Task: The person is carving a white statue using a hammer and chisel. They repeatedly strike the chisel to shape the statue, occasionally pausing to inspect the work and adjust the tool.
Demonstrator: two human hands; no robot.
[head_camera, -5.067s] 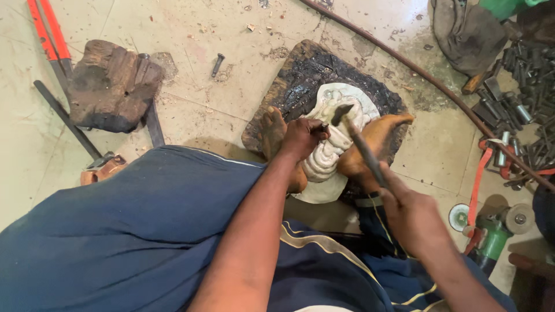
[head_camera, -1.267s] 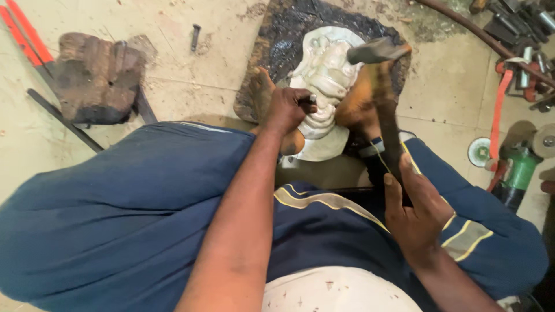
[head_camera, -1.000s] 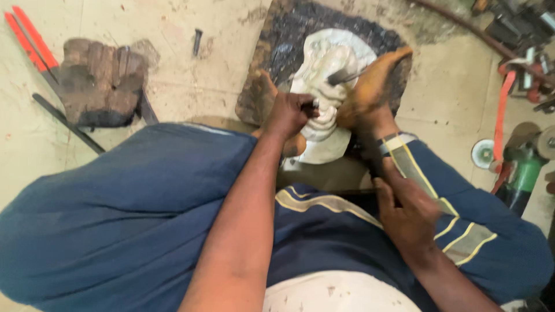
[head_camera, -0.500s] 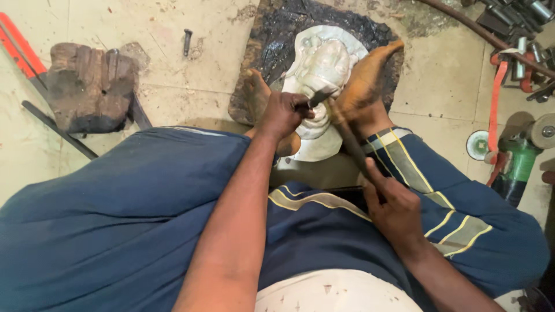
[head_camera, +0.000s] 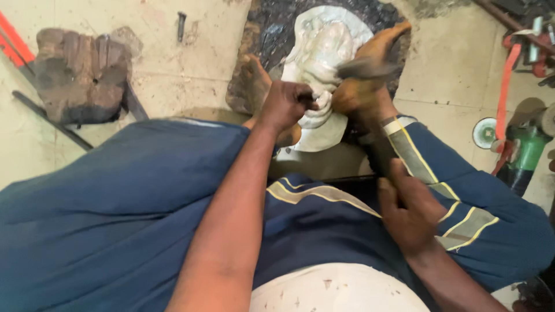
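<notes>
A white stone carving point(head_camera: 326, 49) lies on a dark slab point(head_camera: 274, 32), clamped between my two bare feet point(head_camera: 254, 81). My left hand point(head_camera: 287, 104) is fisted around a small chisel point(head_camera: 315, 99) whose tip meets the carving's lower edge. My right hand point(head_camera: 411, 212) grips the handle of a hammer point(head_camera: 370, 68). Its head is motion-blurred above my right foot, just right of the carving. My blue trousers fill the lower part of the head view.
A worn wooden block point(head_camera: 81, 75) sits on the floor at the upper left beside a red-handled tool point(head_camera: 8, 37) and a dark metal rod point(head_camera: 55, 127). A bolt point(head_camera: 181, 23) lies near the slab. A green angle grinder point(head_camera: 527, 151), a disc point(head_camera: 484, 132) and a red strap point(head_camera: 510, 60) are at the right.
The hammer has swung up and down over the chisel several times. Half a second ago it rested by the chisel; now its head is up and to the right, blurred. My left hand stays put.
</notes>
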